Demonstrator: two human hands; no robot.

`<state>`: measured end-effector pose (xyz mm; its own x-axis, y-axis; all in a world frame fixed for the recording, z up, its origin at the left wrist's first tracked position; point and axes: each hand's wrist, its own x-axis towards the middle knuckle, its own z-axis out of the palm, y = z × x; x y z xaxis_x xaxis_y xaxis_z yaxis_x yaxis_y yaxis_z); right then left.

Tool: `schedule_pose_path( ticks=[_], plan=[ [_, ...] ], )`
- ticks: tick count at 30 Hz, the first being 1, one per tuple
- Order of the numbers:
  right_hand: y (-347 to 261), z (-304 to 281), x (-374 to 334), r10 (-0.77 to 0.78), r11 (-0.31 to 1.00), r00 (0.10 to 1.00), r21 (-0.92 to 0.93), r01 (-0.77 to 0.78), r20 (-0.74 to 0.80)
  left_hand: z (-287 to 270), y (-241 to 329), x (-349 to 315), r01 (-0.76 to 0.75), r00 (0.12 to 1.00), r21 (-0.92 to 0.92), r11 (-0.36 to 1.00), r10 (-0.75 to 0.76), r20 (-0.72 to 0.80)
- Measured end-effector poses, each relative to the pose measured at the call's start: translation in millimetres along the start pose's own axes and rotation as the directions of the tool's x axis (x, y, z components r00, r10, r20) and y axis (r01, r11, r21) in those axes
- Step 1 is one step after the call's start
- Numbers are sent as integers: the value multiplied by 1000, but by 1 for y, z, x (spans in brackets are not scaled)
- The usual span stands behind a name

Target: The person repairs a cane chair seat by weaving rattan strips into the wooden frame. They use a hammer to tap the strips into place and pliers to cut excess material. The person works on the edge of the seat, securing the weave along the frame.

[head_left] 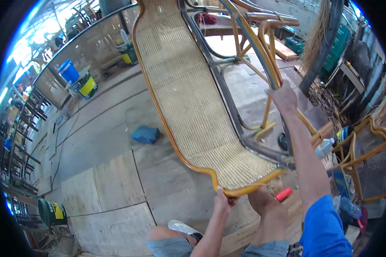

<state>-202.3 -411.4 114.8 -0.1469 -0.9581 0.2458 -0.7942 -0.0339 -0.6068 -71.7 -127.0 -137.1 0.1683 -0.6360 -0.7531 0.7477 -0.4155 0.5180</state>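
A long rattan lounge chair (182, 81) with a woven cane panel and a yellow-brown frame stretches from the top of the view down to my knees, tilted. My left hand (222, 200) is closed round its curved frame at the near end. Higher up on the right, my right hand (284, 100) grips a bent rattan rail (259, 40) of the same chair. Dark grey strips run along the panel's right side. A red object (284, 194), its kind unclear, lies beside my right knee.
On the board floor (116, 180) lies a blue bundle (146, 134). Buckets (52, 212) stand at the left, a blue container (68, 71) farther back. Another rattan chair (364, 162) is close on the right, beyond a clear bottle (325, 147). A dark post (324, 47) rises at upper right.
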Motion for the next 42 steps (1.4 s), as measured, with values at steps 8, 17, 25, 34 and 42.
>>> schedule_pose_path(
  ticks=[8,17,25,34,42],
  plan=[
    [46,-11,-66,2,996,992,86,9,-128,-20,-36,-12,145,986,118,982,-134,-96],
    [146,-28,-154,62,947,963,319,26,-261,-72,-113,24,218,975,217,951,-204,-88],
    [142,-26,-150,11,947,957,310,83,-290,-58,-88,21,254,967,359,898,-234,-99],
    [136,-28,-145,11,960,967,272,60,-255,-59,-84,14,295,953,346,891,-300,-41],
    [152,-23,-152,0,948,946,302,103,-323,-67,-92,15,282,950,371,885,-312,23]
  ],
)
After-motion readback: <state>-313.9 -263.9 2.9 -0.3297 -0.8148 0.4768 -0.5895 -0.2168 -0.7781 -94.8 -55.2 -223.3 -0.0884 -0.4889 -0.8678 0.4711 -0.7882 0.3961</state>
